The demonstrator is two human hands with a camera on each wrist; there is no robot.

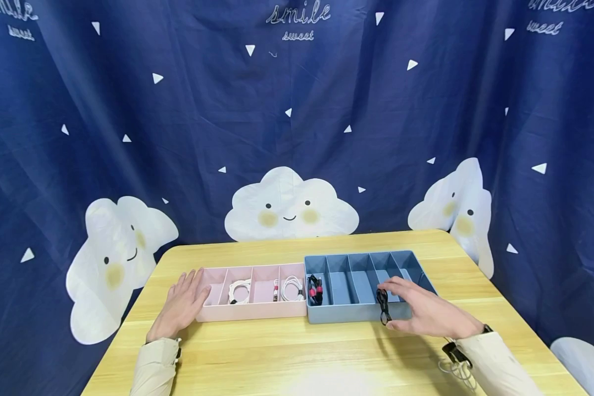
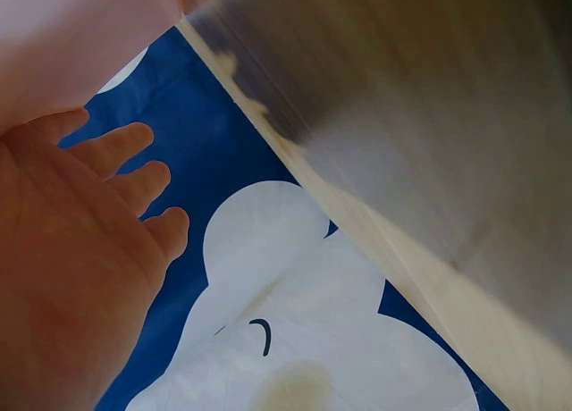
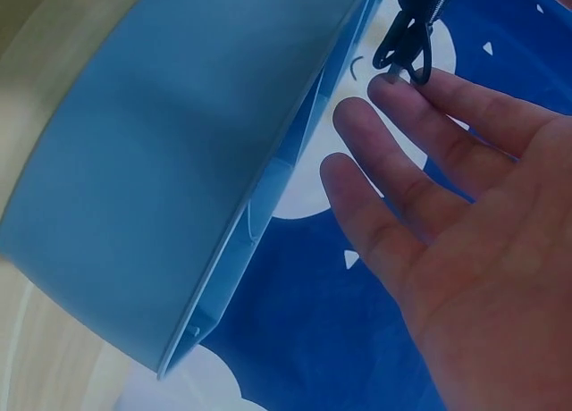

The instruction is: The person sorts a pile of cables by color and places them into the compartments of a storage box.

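Note:
Between thumb and fingertips, my right hand (image 1: 423,308) pinches a bundled black cable (image 1: 383,308) in front of the blue divided box (image 1: 346,314). The right wrist view shows this cable (image 3: 411,31) hanging at the fingertips beside the box's wall, other fingers spread. My left hand (image 1: 182,302) touches the left end of the pink divided box (image 1: 252,314), its fingers extended. In the pink box lie a coiled white cable (image 1: 231,289), a small white cable with a red tie (image 1: 275,290) and another white coil. Black cables with red ties (image 1: 315,291) fill the blue box's leftmost compartment.
Both boxes stand side by side on a light wooden table (image 1: 257,357). Behind the table hangs a dark blue curtain (image 1: 287,137) with cloud prints. A thin white cord (image 1: 457,369) dangles near the right wrist's black strap (image 1: 456,353).

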